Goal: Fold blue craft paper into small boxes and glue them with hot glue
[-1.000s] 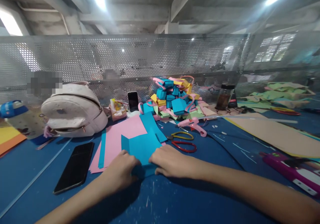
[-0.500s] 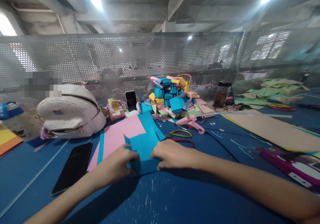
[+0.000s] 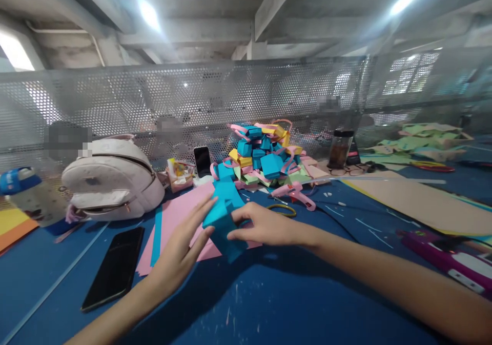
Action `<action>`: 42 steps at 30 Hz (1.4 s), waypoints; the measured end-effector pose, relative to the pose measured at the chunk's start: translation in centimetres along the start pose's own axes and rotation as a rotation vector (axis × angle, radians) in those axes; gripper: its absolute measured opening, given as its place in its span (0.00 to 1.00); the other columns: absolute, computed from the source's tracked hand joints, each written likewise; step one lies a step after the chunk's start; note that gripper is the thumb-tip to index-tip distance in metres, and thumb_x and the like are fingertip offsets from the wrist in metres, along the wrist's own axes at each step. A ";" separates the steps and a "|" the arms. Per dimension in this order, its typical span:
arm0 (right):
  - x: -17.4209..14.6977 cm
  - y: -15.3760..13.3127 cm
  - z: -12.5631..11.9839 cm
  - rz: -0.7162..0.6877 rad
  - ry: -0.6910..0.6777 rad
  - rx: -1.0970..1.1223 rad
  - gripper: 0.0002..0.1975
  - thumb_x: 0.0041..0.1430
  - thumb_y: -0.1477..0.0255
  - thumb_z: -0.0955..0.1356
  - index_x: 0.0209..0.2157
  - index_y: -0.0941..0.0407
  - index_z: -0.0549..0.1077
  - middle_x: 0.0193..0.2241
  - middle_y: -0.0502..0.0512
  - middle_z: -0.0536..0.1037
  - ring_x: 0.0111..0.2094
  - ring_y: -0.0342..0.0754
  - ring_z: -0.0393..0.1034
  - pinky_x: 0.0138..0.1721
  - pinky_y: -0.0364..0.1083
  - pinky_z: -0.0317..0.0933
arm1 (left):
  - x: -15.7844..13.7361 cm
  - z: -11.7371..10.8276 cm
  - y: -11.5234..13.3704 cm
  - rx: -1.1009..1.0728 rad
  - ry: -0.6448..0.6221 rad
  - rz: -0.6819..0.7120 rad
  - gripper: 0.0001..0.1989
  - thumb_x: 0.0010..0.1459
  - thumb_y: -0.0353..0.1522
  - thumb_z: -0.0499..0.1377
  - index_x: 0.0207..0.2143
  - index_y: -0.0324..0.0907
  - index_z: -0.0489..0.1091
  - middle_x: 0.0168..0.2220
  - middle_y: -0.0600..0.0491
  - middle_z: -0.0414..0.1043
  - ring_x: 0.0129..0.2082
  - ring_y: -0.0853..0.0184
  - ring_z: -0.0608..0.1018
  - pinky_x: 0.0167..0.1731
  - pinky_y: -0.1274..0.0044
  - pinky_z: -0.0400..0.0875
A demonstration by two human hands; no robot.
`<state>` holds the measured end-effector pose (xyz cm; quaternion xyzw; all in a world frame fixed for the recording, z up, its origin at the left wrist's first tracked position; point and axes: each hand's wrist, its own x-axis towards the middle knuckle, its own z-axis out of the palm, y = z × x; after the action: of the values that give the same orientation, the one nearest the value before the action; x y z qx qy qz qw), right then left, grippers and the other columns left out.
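Observation:
A folded blue paper box [image 3: 220, 225] stands tilted between my hands, over the pink paper sheets [image 3: 177, 207]. My left hand [image 3: 188, 242] lies along its left side, fingers stretched up and thumb against the near face. At its right, my right hand [image 3: 267, 225] pinches the paper between thumb and bent fingers. Another blue paper piece [image 3: 229, 188] lies just behind. Partly hidden by my right hand are scissors with a yellow handle loop [image 3: 283, 211]. A pink glue gun [image 3: 295, 194] lies beyond them.
A pile of small paper boxes [image 3: 265, 153] stands behind. To the left are a black phone [image 3: 114, 268], a white backpack [image 3: 111, 181] and a bottle [image 3: 36, 201]. At right lie beige sheets [image 3: 407, 201] and a magenta device [image 3: 442, 260]. A perforated metal screen [image 3: 215, 94] closes the back.
The flat, partly folded blue paper has been lifted and folded into a box shape. My left hand has moved up its side with fingers straightened; my right hand has risen slightly.

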<state>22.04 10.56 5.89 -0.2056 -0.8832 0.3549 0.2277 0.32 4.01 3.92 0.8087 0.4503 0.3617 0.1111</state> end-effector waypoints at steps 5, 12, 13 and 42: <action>-0.2 0.3 0.9 -0.018 -0.013 0.042 0.21 0.65 0.66 0.66 0.19 0.57 0.58 0.18 0.42 0.55 0.22 0.39 0.49 0.24 0.42 0.45 | -0.1 0.3 0.3 -0.034 -0.077 0.008 0.21 0.69 0.38 0.49 0.64 0.58 0.58 0.67 0.57 0.59 0.66 0.60 0.62 0.64 0.61 0.59; -0.6 -0.6 1.3 -0.045 -0.005 0.040 0.20 0.67 0.68 0.64 0.20 0.57 0.61 0.19 0.44 0.61 0.22 0.40 0.54 0.25 0.42 0.47 | -0.4 0.3 0.4 0.051 -0.087 0.113 0.23 0.70 0.34 0.49 0.65 0.58 0.56 0.68 0.55 0.56 0.66 0.61 0.62 0.64 0.62 0.59; -0.6 -0.6 1.4 -0.061 -0.004 0.035 0.19 0.67 0.69 0.63 0.21 0.58 0.62 0.19 0.45 0.62 0.23 0.40 0.54 0.25 0.42 0.47 | -0.4 0.3 0.5 0.057 -0.091 0.124 0.23 0.70 0.33 0.49 0.65 0.58 0.56 0.67 0.55 0.57 0.65 0.61 0.63 0.63 0.62 0.59; 0.5 1.1 1.7 -0.006 0.234 0.481 0.25 0.60 0.55 0.68 0.22 0.54 0.53 0.19 0.41 0.50 0.21 0.38 0.46 0.22 0.41 0.43 | -0.7 3.1 -1.1 -0.503 0.011 -0.219 0.47 0.61 0.43 0.60 0.69 0.58 0.29 0.71 0.47 0.42 0.69 0.50 0.52 0.60 0.55 0.64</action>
<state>20.97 10.69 4.11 -0.1826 -0.7418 0.5276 0.3717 1.47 4.48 0.84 0.7003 0.4315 0.4526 0.3443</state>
